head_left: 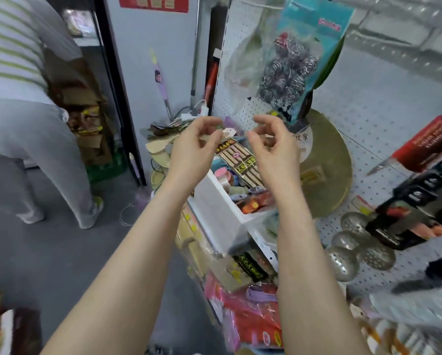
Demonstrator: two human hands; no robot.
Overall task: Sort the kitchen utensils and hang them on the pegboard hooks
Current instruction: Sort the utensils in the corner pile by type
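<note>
The left hand (197, 143) and the right hand (271, 139) are raised side by side, close but apart, each with its fingers curled and thumb brought near the forefinger. Whether a thin edge of the clear plastic bag (240, 62) hanging just above is pinched cannot be told.

Beside that bag, a teal-topped pack of steel wool scourers (289, 70) hangs against the white pegboard (368, 98). At least five scourers can be counted in it, and its red label is too blurred to be read.

Below the hands, an open white box (214, 203) filled with small goods is seen. One pack of brown chopsticks (238, 160) with black-and-gold labels lies across it; the writing is Chinese and not legible.

To the right, one round golden board (327, 180) leans on the pegboard, with a white round sticker bearing unreadable characters. Lower right, four perforated metal skimmer ladles (353, 222) are clustered against the pegboard. Black boxed packs (419, 201) hang beside them, and a red pack (425, 142) hangs above.

At far left, a person in a green-striped shirt (12, 47) is bent over on the grey floor (61, 252).
</note>
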